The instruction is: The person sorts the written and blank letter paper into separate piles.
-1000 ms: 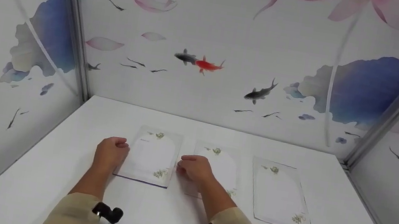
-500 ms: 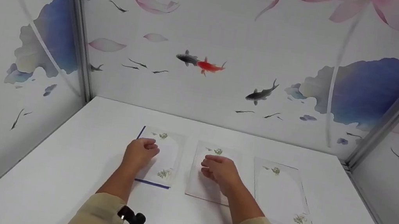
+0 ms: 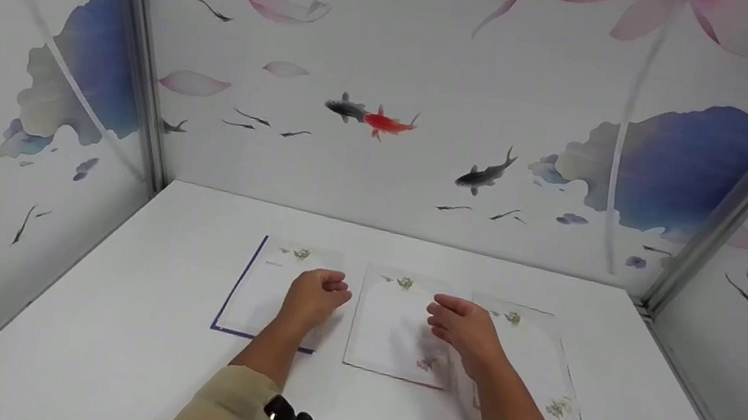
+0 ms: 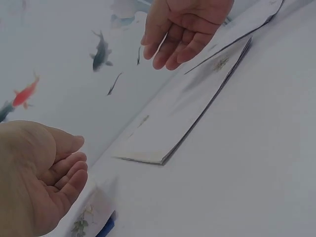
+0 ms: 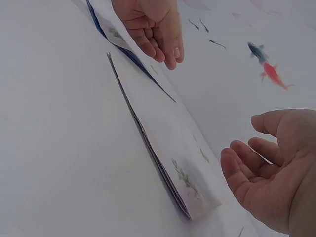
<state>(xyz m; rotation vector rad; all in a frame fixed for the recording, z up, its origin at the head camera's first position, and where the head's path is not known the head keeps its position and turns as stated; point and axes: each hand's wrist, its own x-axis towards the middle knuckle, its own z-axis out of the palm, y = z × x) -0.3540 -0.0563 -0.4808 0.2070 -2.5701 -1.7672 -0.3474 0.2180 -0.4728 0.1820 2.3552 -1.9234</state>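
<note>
- Three white, rectangular, plant-printed paper pads (image 3: 255, 288) (image 3: 390, 324) (image 3: 540, 364) lie apart, left to right — apparently all set out.
- Left hand (image 3: 315, 297), right hand (image 3: 469, 329): loosely curved, holding nothing — whether anything's left, unclear.

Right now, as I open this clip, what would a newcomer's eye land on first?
Probably the red fish on the back wall, against a dark one, with a big blue leaf to the right. Next, three pads in a row on the white table, the left pad edged in blue. Above them are the left hand and right hand, both holding nothing.
</note>
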